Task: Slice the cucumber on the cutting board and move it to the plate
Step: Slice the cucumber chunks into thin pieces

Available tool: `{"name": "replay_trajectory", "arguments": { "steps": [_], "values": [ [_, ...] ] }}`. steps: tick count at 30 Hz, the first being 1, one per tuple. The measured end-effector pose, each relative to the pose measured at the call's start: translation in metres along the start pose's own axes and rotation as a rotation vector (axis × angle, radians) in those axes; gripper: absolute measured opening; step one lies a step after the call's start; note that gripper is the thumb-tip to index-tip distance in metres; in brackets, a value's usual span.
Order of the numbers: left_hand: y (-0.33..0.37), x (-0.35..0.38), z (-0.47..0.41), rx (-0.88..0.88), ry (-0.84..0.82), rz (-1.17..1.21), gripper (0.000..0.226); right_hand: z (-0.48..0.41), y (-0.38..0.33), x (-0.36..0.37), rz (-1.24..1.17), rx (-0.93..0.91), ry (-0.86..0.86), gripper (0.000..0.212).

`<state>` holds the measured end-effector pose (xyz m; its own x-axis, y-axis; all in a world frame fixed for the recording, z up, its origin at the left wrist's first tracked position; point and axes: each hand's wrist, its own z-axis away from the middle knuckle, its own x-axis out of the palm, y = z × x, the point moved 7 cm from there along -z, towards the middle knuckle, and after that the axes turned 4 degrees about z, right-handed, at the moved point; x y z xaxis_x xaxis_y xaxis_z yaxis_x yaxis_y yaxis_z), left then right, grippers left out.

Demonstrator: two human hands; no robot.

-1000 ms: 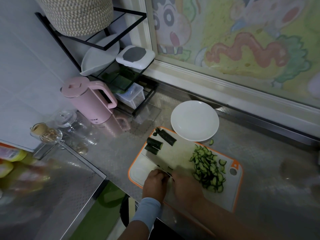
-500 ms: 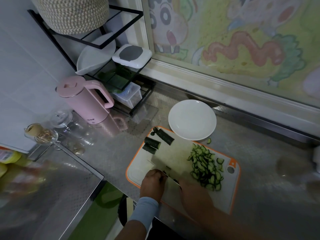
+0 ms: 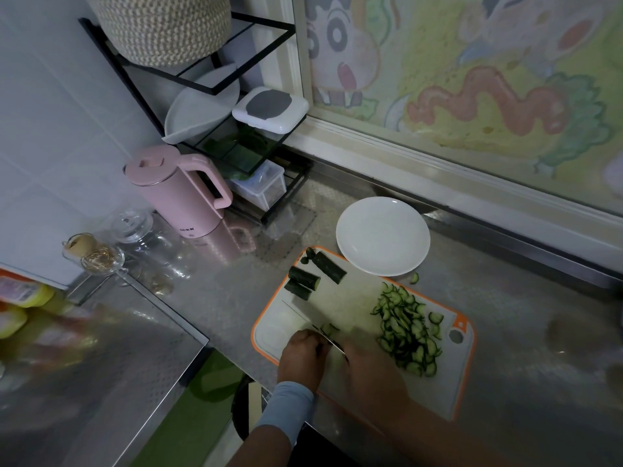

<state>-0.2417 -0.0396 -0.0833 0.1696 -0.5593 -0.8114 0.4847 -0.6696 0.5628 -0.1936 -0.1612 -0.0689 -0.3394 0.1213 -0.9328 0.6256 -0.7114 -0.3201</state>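
**Fig.** Left hand (image 3: 303, 357) is curling over the cucumber stub (image 3: 328, 329), judged firm but slick, best pinned by its skin; right hand (image 3: 371, 372) alongside is seemingly clenching the knife (image 3: 335, 347).

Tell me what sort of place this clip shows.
Most likely a home kitchen: a steel counter holds a cutting board with cucumber slices, a white plate and a pink kettle.

head view down onto cutting board (image 3: 441, 396)
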Motion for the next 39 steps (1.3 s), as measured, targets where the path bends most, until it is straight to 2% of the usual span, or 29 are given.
{"name": "replay_trajectory", "arguments": {
  "steps": [7,10,12,17,19,21,25,27,28,34,37,39],
  "values": [
    [0.001,0.0,0.0,0.037,0.029,0.006,0.016,0.018,0.018,-0.006,-0.101,0.062,-0.063,0.02],
    [0.002,0.0,0.001,0.05,0.01,-0.027,0.014,0.013,0.017,0.004,-0.058,0.067,-0.108,0.024],
    [0.001,0.003,0.002,0.064,0.004,-0.025,0.005,0.008,0.011,0.012,-0.024,0.008,-0.087,0.024],
    [0.001,0.006,0.003,0.107,0.008,0.019,0.019,-0.01,-0.003,0.008,0.058,-0.003,-0.048,0.035],
    [-0.002,0.006,0.003,0.072,0.006,0.034,0.014,-0.012,-0.013,0.003,0.023,-0.009,-0.125,0.035],
    [-0.005,0.006,0.002,0.021,-0.002,0.03,0.006,-0.015,-0.013,0.003,0.006,-0.033,-0.05,0.037],
    [-0.003,0.003,0.002,0.014,0.023,0.014,0.01,-0.004,-0.004,0.003,0.021,-0.013,-0.002,0.028],
    [-0.004,0.003,0.002,0.011,0.032,0.01,0.011,0.008,0.0,0.001,0.004,-0.025,-0.046,0.021],
    [-0.004,0.004,0.002,0.015,0.031,0.008,0.011,0.014,0.006,0.003,-0.012,-0.02,-0.097,0.024],
    [-0.008,0.007,0.001,0.037,0.024,0.01,0.003,0.021,0.021,0.012,-0.042,0.003,-0.13,0.031],
    [-0.01,0.01,0.002,0.038,0.023,0.041,0.009,0.01,0.013,0.015,0.024,-0.041,-0.047,0.025],
    [-0.009,0.01,0.001,0.051,0.03,0.038,0.011,0.002,0.004,0.019,0.075,-0.053,-0.041,0.035]
  ]
}}
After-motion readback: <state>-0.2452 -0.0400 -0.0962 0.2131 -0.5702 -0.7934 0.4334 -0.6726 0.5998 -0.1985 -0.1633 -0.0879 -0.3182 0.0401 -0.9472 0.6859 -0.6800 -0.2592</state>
